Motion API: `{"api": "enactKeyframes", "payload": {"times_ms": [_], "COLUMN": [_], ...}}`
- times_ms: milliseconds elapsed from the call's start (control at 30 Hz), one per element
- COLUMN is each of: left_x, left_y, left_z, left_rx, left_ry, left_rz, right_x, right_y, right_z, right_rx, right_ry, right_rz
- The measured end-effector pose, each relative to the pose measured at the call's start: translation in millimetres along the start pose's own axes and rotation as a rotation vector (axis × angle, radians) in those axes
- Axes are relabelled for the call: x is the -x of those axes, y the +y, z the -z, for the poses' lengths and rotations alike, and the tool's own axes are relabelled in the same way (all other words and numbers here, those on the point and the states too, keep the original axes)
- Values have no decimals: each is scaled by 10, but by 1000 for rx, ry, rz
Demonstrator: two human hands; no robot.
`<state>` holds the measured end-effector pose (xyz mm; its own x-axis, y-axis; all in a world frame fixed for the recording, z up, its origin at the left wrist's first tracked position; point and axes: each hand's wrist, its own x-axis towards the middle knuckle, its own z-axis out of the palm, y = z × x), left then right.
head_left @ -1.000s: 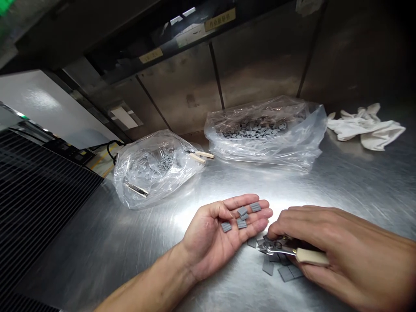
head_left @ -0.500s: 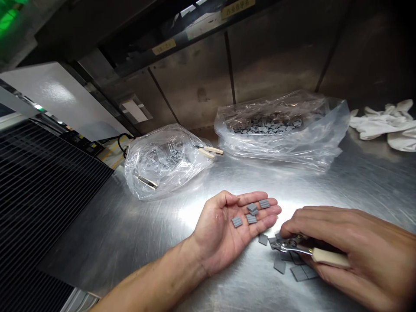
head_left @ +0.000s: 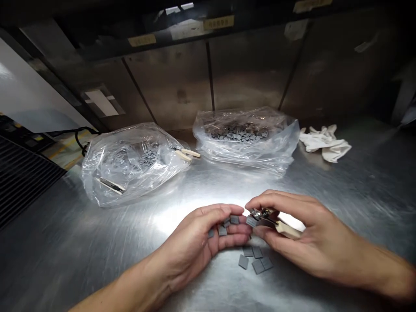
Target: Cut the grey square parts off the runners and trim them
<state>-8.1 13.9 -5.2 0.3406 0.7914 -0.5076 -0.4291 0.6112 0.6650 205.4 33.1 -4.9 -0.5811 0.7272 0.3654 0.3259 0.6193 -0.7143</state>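
My left hand (head_left: 208, 229) lies palm up and cupped, its fingers partly curled, and carries several small grey square pieces (head_left: 222, 230) on the palm and fingers. My right hand (head_left: 295, 229) is closed around a pair of cutting pliers (head_left: 287, 229) with cream handles. At the right hand's fingertips, by the pliers' jaws, is another grey square piece (head_left: 251, 221), right beside the left fingertips. Whether fingers or jaws grip that piece, I cannot tell. Below both hands, several more grey squares (head_left: 259, 265) lie flat on the metal table (head_left: 211, 286).
A clear plastic bag (head_left: 130, 173) of grey pieces sits at the back left. On it rest cream-handled pliers (head_left: 185, 154) and a slim tool (head_left: 110, 185). A second clear bag (head_left: 243, 151) holds many grey squares. White gloves (head_left: 328, 141) lie right of it, before a metal wall (head_left: 182, 86).
My right hand has lifted off the loose grey pieces and moved left with the pliers, bringing a piece to my left fingers. The left hand's fingers have curled more. The view has swung rightward.
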Motion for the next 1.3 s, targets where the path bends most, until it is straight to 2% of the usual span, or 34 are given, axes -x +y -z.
{"api": "enactKeyframes", "payload": {"times_ms": [133,367,533,733,967,1300], "left_x": [20,-7,3,-9,-28,8], "left_y": [-44,-80,-65,-87,-146,-89], "left_z": [-6,33,13,22,38,-45], "left_rx": [-73,-66,-2,95,112,105], "left_ry": [-108,-139,-82,-80,-51,7], "left_rz": [39,-15,-16,-36,-46,-114], "right_x": [1,14,17,4,5,-36], "right_y": [21,33,41,13,12,38], "right_z": [-92,-226,-233,-310,-354,-232], "right_rx": [-46,-127,-153,-136,-147,-123], "right_ry": [83,74,132,293,279,272], "right_rz": [2,-39,-45,-93,-61,55]}}
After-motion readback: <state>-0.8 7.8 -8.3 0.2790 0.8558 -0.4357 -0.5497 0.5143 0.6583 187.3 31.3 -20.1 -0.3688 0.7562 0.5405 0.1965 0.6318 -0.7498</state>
